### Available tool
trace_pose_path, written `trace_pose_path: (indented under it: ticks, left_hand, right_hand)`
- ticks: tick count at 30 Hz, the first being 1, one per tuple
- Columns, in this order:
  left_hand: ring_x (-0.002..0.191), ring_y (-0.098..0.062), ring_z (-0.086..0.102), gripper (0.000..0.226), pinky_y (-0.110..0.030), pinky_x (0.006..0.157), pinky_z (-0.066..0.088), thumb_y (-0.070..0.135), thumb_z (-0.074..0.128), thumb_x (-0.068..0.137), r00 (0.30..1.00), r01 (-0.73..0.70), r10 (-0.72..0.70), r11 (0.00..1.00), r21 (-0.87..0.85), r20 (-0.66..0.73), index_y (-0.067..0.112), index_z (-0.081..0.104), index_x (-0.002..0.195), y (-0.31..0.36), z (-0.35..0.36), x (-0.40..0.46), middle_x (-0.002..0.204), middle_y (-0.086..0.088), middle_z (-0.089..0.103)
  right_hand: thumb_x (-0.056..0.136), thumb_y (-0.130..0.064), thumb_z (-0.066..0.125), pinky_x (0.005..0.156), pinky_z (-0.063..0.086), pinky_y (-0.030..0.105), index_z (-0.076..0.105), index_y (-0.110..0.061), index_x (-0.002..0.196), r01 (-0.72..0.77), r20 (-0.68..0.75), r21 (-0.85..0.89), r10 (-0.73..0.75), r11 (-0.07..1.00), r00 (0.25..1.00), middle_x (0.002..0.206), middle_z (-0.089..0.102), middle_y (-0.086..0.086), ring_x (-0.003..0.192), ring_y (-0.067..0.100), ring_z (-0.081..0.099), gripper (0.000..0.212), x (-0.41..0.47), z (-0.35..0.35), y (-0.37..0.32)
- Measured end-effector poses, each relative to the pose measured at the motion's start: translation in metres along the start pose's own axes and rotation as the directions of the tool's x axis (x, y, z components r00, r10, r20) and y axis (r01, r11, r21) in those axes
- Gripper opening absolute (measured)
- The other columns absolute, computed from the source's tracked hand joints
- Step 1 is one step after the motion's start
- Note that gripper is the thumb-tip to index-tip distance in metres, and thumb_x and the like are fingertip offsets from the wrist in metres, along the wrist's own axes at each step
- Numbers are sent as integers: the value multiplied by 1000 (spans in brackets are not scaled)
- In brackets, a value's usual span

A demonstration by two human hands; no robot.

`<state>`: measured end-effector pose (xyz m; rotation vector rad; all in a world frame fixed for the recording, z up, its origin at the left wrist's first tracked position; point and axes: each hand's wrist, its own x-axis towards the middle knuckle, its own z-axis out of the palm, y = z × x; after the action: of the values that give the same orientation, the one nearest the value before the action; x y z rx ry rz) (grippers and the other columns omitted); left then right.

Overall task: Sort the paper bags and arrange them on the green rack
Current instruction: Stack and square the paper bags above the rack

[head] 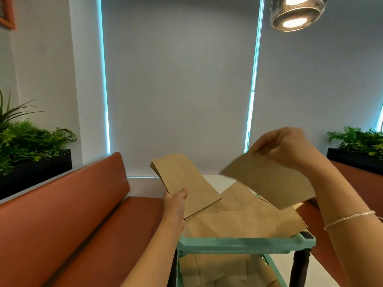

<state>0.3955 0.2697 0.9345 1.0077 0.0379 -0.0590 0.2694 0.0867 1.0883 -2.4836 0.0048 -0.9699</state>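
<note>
My left hand (176,200) grips a thin stack of flat brown paper bags (182,179), held up and tilted over the left side of the green rack (238,244). My right hand (288,148) pinches the top edge of a single brown bag (269,183), blurred, lifted above the rack's right side. More flat paper bags (242,220) lie spread on the rack's top shelf. Another layer of brown bags (217,268) rests on the shelf below.
An orange-brown bench seat (72,214) runs along the left, and a second one (352,175) stands on the right. Black planters with green plants (31,146) sit behind each bench. A glass pendant lamp (296,13) hangs at the top right.
</note>
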Motion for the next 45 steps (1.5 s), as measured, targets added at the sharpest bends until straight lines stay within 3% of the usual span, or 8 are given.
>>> trace_pose_path:
  ticks: [5,11,17,22,25,32,39,45]
  left_hand:
    - [88,-18,63,20,-32,68,52,6,56,92,998,-17,13,998,62,62,10,54,111,1,0,-2,105,-8,65]
    - [104,-29,61,33,-40,80,54,34,47,97,992,45,-48,999,25,119,21,52,127,5,1,-6,114,-8,64]
    - [102,-24,61,64,-37,80,53,74,28,81,972,40,-44,999,22,232,29,58,115,7,-2,-4,109,-1,65]
    - [96,-16,62,20,-39,85,51,18,60,91,975,-76,61,995,63,215,24,54,109,2,0,-7,108,-2,65]
    - [97,-15,62,21,-31,80,51,10,58,91,967,-151,140,988,38,211,25,55,106,2,2,-7,108,-2,65]
    - [101,-9,60,16,-29,93,47,20,55,94,920,-340,271,911,234,282,27,56,108,-8,15,-18,107,7,65]
    - [97,-22,66,23,-44,91,52,26,68,84,898,-296,131,887,355,420,21,66,106,-3,24,-24,103,-3,71]
    - [111,-23,58,31,-40,95,48,29,72,80,827,-455,335,870,188,451,46,58,103,72,53,-8,119,-4,61]
  right_hand:
    - [75,-1,73,75,42,4,72,-26,82,267,-411,249,-148,931,900,82,65,-10,77,-10,57,26,-5,28,-3]
    - [68,12,72,96,48,36,72,-42,55,5,80,468,-48,884,996,110,60,-16,114,16,55,56,-23,103,37]
    - [72,19,65,67,55,16,73,-21,50,-271,233,637,155,722,960,113,61,10,97,17,62,47,-42,125,48]
    - [87,14,51,71,54,20,73,-11,78,-386,273,668,273,636,923,99,67,2,80,5,65,35,-50,132,44]
    - [95,-6,45,78,53,39,60,-14,113,-543,359,768,475,339,804,105,62,11,88,23,61,25,-54,145,43]
    - [91,-44,54,70,56,40,60,-16,107,-625,571,777,495,-70,655,106,66,10,93,27,66,32,-63,163,23]
    - [89,-15,60,67,52,39,56,-16,95,-589,553,803,481,-92,680,95,63,9,83,24,59,8,-67,165,30]
    - [90,-7,56,76,51,45,51,-16,114,-562,531,825,431,-64,730,101,60,7,89,23,56,26,-70,169,33]
